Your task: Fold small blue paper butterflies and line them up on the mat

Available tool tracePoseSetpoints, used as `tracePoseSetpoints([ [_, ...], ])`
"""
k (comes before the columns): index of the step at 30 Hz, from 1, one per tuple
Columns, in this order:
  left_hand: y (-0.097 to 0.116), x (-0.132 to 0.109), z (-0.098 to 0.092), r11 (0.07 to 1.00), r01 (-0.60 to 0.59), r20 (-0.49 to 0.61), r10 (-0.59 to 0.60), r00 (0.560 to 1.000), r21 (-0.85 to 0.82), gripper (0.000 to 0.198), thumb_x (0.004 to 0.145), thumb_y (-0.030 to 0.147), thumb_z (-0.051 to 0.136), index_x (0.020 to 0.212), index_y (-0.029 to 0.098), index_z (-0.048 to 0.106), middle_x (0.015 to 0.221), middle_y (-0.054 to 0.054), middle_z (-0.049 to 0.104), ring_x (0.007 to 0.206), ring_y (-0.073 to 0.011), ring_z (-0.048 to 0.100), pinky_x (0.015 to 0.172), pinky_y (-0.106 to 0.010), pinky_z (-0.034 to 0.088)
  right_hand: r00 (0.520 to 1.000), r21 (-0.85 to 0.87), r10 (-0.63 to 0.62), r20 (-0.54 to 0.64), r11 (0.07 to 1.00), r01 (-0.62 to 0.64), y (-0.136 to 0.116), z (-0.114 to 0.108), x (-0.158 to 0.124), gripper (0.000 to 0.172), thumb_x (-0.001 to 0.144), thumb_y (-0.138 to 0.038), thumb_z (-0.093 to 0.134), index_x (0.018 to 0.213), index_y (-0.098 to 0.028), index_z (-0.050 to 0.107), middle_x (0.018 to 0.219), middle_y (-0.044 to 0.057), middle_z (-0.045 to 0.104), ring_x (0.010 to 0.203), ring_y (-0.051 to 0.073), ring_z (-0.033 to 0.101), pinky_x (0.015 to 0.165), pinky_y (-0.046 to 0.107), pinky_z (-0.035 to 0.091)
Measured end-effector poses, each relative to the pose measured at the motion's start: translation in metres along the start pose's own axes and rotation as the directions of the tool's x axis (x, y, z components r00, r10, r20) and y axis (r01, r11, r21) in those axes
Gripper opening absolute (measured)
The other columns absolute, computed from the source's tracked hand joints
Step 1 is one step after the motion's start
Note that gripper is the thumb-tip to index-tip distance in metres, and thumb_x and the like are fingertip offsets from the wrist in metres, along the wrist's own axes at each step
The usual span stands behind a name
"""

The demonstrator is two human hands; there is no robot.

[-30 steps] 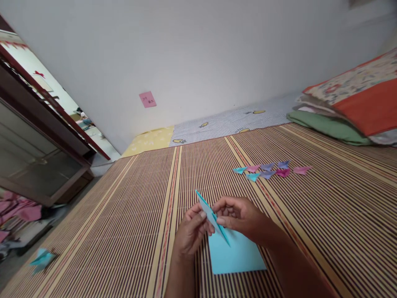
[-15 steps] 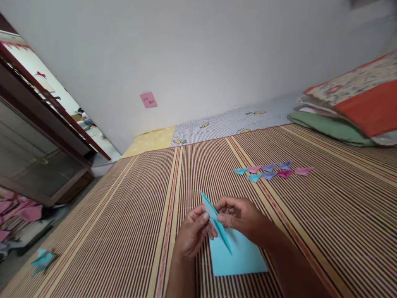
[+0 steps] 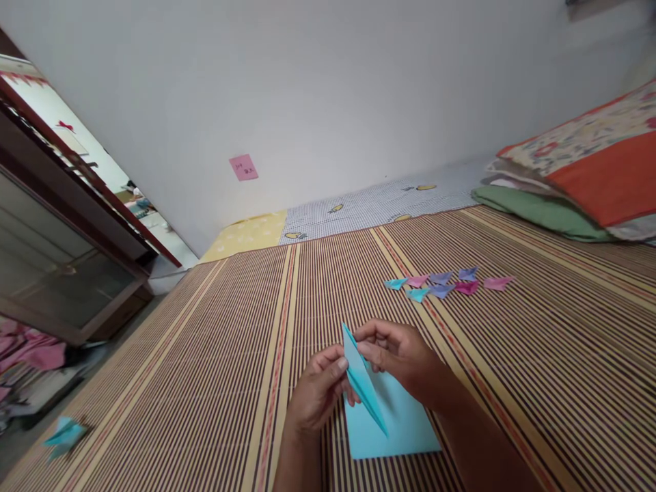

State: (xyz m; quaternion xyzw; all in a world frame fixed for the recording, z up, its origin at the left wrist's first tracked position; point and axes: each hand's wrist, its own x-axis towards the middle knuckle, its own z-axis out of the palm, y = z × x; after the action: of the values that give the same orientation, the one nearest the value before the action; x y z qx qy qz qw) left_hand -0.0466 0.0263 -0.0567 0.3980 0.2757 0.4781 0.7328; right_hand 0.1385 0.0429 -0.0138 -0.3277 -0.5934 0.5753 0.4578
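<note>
A folded turquoise paper (image 3: 363, 383), long and narrow with pointed ends, is held up between my two hands. My left hand (image 3: 318, 391) pinches its left side with thumb and fingers. On the other side, near the upper end, the thumb and fingers of my right hand (image 3: 398, 352) grip it; part of those fingertips is hidden behind the paper. Beneath the hands a flat turquoise sheet (image 3: 400, 430) lies on the striped mat (image 3: 230, 383).
Several small folded paper pieces (image 3: 441, 279) in turquoise, pink and purple sit in two rows beyond my right hand. Another turquoise folded paper (image 3: 65, 436) lies at the far left. Folded bedding (image 3: 605, 178) is stacked at the right, against the wall (image 3: 328, 102).
The folded paper has turned in my fingers: its two halves, spread apart with a notch before, now lie closer as one long shape. Its lower tip points further down.
</note>
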Motion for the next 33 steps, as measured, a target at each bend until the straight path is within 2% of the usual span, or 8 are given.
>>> tracePoseSetpoints([
  [33,-0.0007,0.0003,0.0011,0.998,0.033,0.005,-0.034,0.999,0.06,0.027,0.085,0.036,0.074,0.088,0.009,0.071,0.066,-0.003,0.067,0.047,-0.0105,0.061,0.045,-0.019,0.049,0.999,-0.029,0.018,-0.046,0.999,-0.02,-0.0045,0.0002,0.0021,0.019,0.086,-0.035,0.068,0.092,-0.017,0.068,0.066,-0.004,0.057,0.059,0.011,0.056,0.057,0.025,0.047],
])
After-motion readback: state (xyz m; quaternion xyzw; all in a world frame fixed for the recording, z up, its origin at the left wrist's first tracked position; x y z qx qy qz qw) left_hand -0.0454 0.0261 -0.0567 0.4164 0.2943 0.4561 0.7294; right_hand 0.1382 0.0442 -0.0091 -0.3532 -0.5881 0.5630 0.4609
